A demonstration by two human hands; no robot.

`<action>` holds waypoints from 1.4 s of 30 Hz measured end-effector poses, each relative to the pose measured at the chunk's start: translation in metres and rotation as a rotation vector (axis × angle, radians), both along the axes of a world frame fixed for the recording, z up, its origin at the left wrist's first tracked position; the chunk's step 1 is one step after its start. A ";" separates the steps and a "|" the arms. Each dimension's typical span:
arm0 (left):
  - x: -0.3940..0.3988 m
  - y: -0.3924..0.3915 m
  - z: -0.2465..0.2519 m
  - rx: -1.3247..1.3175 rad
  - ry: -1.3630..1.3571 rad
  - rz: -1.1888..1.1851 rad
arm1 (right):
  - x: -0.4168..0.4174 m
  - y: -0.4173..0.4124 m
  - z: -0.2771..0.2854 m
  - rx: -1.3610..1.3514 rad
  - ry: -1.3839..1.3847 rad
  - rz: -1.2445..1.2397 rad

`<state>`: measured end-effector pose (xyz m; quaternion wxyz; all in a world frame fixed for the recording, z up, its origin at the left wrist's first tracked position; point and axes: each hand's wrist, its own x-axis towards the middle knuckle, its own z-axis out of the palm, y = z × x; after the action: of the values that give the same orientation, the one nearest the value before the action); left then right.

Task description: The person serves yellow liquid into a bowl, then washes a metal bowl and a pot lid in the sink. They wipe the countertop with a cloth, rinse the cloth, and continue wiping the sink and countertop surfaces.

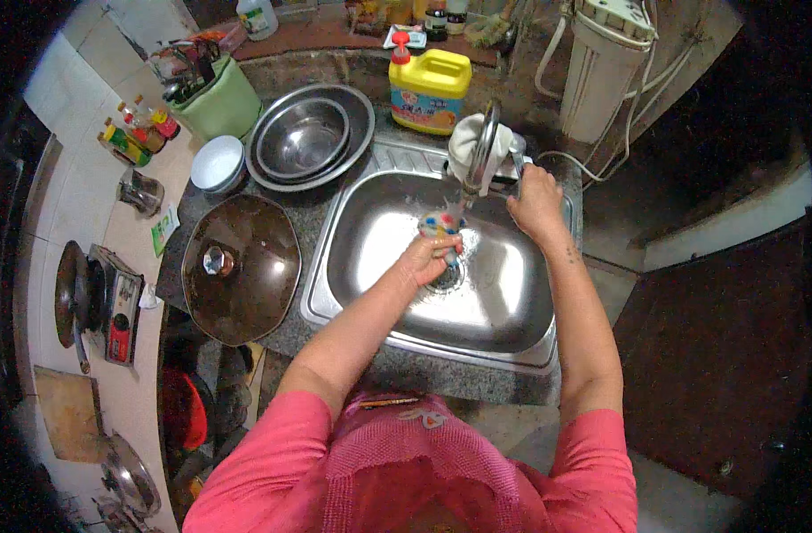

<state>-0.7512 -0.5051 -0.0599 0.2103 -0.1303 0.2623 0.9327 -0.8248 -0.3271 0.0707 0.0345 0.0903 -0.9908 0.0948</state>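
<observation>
My left hand point(424, 260) is over the stainless steel sink point(372, 280), closed around a small whitish item with red, blue and yellow patches point(439, 223). Its exact kind is unclear. Water splashes on this item below the spout of the curved metal faucet point(489, 136). My right hand point(536, 200) grips the faucet's lever handle point(518, 163) at the back right of the sink. Behind the spout hangs a white cloth point(464, 143). The drain point(446, 278) lies just under my left hand.
Left of the sink are a large glass pan lid point(246, 286), nested metal basins point(366, 143) and white bowls point(218, 163). A yellow detergent jug point(439, 73) with a red pump stands behind. A gas stove point(121, 313) is far left; a white water filter point(599, 80) hangs back right.
</observation>
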 end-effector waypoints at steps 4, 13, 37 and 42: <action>0.004 -0.016 0.017 -0.129 -0.085 -0.098 | 0.033 0.015 -0.028 -0.297 0.204 0.306; 0.024 -0.007 0.015 -0.571 0.154 -0.764 | 0.092 -0.010 -0.073 -0.149 0.059 0.936; 0.071 -0.013 -0.024 -2.009 1.028 -0.826 | 0.143 -0.056 -0.161 -0.468 -0.738 0.176; 0.065 -0.031 -0.030 -2.039 1.197 -0.844 | 0.148 -0.073 -0.171 -0.753 -0.939 -0.047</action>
<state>-0.6864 -0.5358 -0.0896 0.1437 0.3039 0.9385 0.0787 -0.6770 -0.4000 -0.0999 -0.3751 -0.0016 -0.8000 0.4682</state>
